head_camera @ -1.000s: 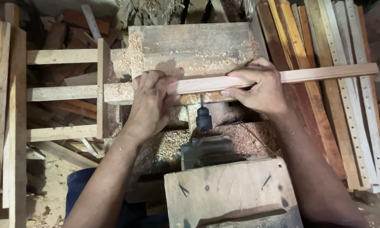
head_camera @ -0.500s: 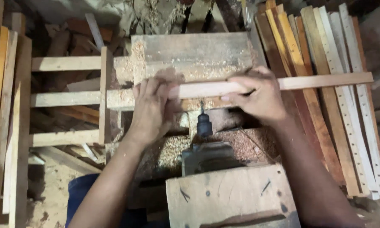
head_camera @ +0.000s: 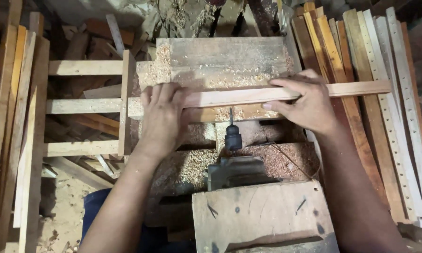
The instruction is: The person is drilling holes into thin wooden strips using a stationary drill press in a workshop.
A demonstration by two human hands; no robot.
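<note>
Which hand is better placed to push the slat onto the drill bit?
Left, probably. The left hand lies flat over the slat close beside the drill bit. The right hand grips the slat farther to the side, better for steadying.

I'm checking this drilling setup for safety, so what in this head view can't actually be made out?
- Where the drill bit meets the wooden strip: the strip's own edge hides the tip.
- The strip's left end: covered by the left hand.
- The right hand palm and its grip underneath: hidden by the hand's back.
- The drill motor: mostly under the wooden block.
- Whether the bit is spinning: too small to tell.
</note>
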